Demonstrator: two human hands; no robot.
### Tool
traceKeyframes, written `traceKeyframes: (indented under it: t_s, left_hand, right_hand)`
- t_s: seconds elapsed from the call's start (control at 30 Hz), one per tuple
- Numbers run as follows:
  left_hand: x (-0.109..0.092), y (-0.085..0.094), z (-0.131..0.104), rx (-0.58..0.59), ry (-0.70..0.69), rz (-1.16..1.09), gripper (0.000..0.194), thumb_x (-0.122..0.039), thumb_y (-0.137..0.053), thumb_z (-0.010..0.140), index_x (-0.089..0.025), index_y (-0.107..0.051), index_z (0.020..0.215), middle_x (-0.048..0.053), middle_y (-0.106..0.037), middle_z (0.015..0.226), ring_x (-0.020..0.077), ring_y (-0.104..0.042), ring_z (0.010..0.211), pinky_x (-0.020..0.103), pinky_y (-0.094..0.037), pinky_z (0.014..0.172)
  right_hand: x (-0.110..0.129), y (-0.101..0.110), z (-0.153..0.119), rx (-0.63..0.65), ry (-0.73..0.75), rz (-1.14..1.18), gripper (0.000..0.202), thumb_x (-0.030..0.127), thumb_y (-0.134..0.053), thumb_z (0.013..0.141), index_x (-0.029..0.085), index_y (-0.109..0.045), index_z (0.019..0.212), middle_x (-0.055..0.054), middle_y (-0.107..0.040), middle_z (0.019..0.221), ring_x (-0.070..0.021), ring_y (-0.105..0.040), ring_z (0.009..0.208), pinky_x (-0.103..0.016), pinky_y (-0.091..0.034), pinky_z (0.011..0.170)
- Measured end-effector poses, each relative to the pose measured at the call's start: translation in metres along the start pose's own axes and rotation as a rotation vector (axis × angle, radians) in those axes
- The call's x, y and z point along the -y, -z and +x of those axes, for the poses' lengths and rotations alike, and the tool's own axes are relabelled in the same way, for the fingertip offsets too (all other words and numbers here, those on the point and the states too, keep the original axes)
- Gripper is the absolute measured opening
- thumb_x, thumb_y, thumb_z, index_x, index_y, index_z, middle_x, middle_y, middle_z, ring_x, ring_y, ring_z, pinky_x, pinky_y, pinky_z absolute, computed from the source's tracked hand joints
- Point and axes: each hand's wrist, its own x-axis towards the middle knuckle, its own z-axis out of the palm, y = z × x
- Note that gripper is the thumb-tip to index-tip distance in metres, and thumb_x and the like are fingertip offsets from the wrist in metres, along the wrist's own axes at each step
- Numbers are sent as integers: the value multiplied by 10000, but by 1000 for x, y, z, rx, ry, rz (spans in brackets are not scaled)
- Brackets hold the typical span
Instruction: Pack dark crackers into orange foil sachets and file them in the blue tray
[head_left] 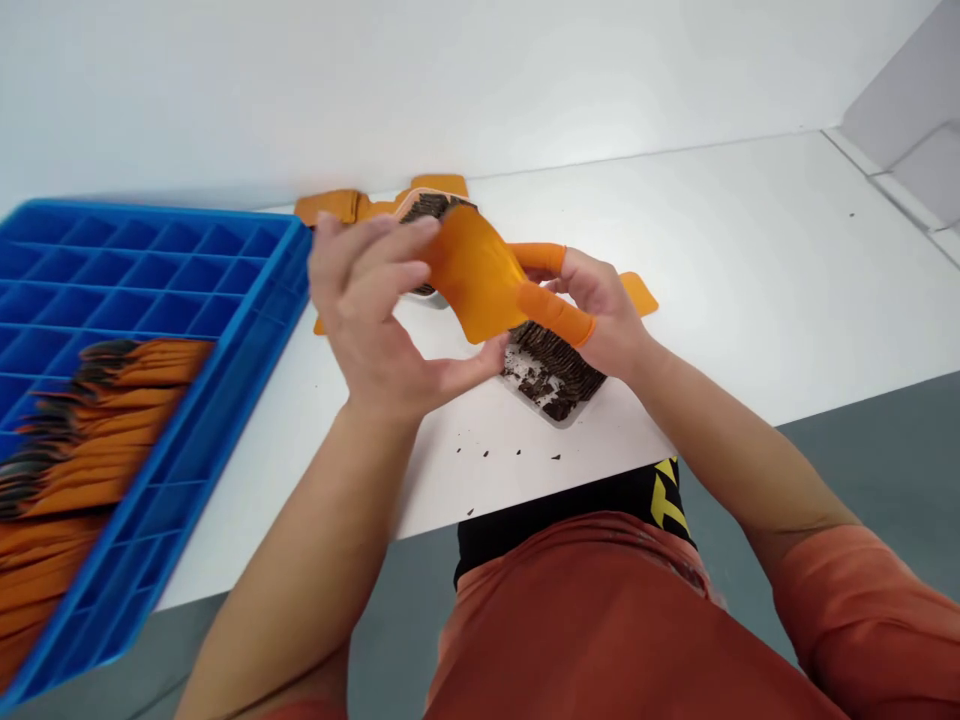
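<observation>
An orange paper sleeve (480, 275), bent and shiny, is pinched by its right end in my right hand (600, 300). Orange finger covers wrap the thumb and a finger of that hand. My left hand (375, 310) is open around the sleeve's left side, thumb and fingers spread; I cannot tell whether the fingertips touch it. Below the hands lies a white tray (564, 415) with a row of thin dark slices (562, 360) and broken crumbs. A second tray (431, 300) of dark slices stands behind, partly hidden by my left hand and the sleeve.
A blue compartment tray (255, 400) on the left holds many orange sleeves (127, 430), several with dark ends showing. More flat orange sleeves (330, 207) lie by the wall, and another (639, 293) shows behind my right hand. Dark crumbs (556, 457) dot the white table (750, 300) near its front edge.
</observation>
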Motion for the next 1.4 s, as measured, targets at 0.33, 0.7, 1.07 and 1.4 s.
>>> traceKeyframes:
  t_s: [0.33, 0.7, 1.07, 1.4]
  left_hand:
    - [-4, -23, -17, 40, 157, -67, 662, -584, -975, 697, -349, -605, 1193, 66, -735, 1397, 398, -646, 1447, 734, -458, 1324]
    - [2, -35, -15, -112, 265, -351, 407, -623, -577, 1099, -269, -678, 924, 59, -788, 1087, 241, -770, 1043, 494, -650, 907]
    - [-3, -35, -19, -188, 127, -192, 298, -495, -540, 1124, -280, -688, 980, 37, -798, 999, 241, -762, 966, 511, -616, 904]
    - [-11, -27, -19, -138, 91, -131, 276, -558, -543, 1110, -324, -672, 1180, 53, -803, 1207, 286, -772, 1167, 598, -575, 1074]
  right_hand:
    - [-22, -3, 11, -172, -224, 261, 371, 614, -814, 876, 252, -815, 958, -35, -831, 995, -228, -764, 985, -493, -638, 1047]
    - [-24, 0, 11, -147, -154, 197, 304, 570, -849, 925, 297, -844, 1059, -44, -869, 1165, -237, -790, 1127, -501, -659, 1094]
    - [-5, 12, 2, -9, -17, -74, 159, 385, -821, 997, 339, -815, 1149, 6, -742, 1567, -248, -657, 1511, -549, -542, 1343]
    - [-3, -1, -3, -172, 127, -60, 93, 353, -764, 1002, 263, -782, 1015, -44, -857, 1233, -219, -753, 1280, -459, -605, 1194]
